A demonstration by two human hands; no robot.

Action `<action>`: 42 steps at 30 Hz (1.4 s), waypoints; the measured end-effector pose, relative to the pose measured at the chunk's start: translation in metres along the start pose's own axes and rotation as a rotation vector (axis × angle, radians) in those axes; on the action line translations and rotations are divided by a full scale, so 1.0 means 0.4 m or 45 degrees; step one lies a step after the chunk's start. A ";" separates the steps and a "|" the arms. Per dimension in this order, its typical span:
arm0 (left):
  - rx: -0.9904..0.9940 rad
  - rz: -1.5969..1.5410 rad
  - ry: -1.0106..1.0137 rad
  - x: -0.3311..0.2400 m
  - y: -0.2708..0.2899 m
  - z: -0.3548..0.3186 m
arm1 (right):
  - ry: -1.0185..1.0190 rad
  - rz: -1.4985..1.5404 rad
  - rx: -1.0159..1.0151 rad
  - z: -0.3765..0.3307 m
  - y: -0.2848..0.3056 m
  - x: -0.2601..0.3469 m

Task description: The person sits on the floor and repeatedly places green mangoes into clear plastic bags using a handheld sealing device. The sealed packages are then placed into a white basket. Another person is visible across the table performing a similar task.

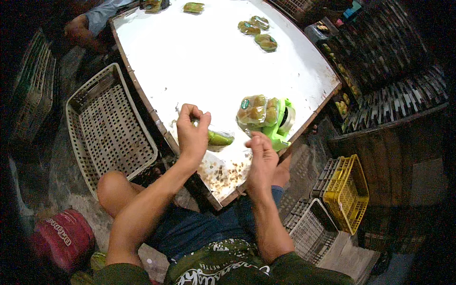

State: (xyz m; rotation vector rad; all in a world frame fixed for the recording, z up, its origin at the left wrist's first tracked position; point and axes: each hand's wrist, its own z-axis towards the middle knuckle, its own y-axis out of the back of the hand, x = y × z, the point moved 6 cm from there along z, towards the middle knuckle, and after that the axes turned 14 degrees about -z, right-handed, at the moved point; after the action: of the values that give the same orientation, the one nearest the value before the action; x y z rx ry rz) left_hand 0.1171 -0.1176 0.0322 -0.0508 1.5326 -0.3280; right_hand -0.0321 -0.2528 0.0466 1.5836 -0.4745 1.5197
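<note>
A green fruit or vegetable in clear plastic [221, 138] lies on the white tabletop [190, 57]. My left hand [192, 135] is closed over its left end, pinching the plastic, and covers part of it. To the right, my right hand [261, 159] is closed in a pinch; whatever its fingers hold, if anything, is too small to make out. Just beyond that hand sits a clear bag of brownish-green fruits [256, 111] with a round label. It leans against a bright green tape dispenser [280, 126] near the table's right edge.
More wrapped packs [265, 42] lie far right on the table, another pack [194, 7] at the far edge. An empty plastic crate [111, 118] stands left, a yellow crate [349, 194] right, stacked trays [399, 95] far right. Another person's arm [88, 33] is at the upper left.
</note>
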 end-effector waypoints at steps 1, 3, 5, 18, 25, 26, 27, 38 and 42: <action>-0.003 -0.027 -0.010 -0.003 0.001 -0.001 | 0.014 -0.035 0.087 -0.010 -0.041 0.050; 0.014 -0.089 -0.021 -0.007 -0.008 -0.007 | 0.193 -0.184 0.118 -0.007 -0.119 0.058; 0.143 0.043 -0.070 -0.031 -0.017 -0.004 | -0.063 0.074 0.200 0.009 -0.145 0.022; 0.431 -0.335 0.292 0.109 -0.112 0.211 | 0.047 -0.163 0.297 0.434 -0.099 -0.002; 0.979 0.361 0.275 0.181 -0.264 0.121 | 0.256 -0.983 0.277 0.921 0.036 -0.154; 0.889 0.346 0.351 0.184 -0.234 0.138 | 0.301 -1.128 0.351 0.978 0.016 -0.189; 0.800 0.327 0.424 0.171 -0.211 0.158 | 0.400 -1.403 0.297 1.013 -0.020 -0.196; 0.353 0.516 0.425 0.135 -0.017 0.257 | 0.825 -1.787 0.808 1.060 -0.442 -0.252; 0.086 0.889 0.087 0.098 0.052 0.272 | 0.624 -0.595 1.394 0.566 -0.463 0.076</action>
State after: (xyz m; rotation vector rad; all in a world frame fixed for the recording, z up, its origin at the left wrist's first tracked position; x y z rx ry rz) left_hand 0.2279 -0.1259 -0.0056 0.5427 1.5063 0.1781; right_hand 0.2544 -0.3188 0.0431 1.7672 1.1091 1.7793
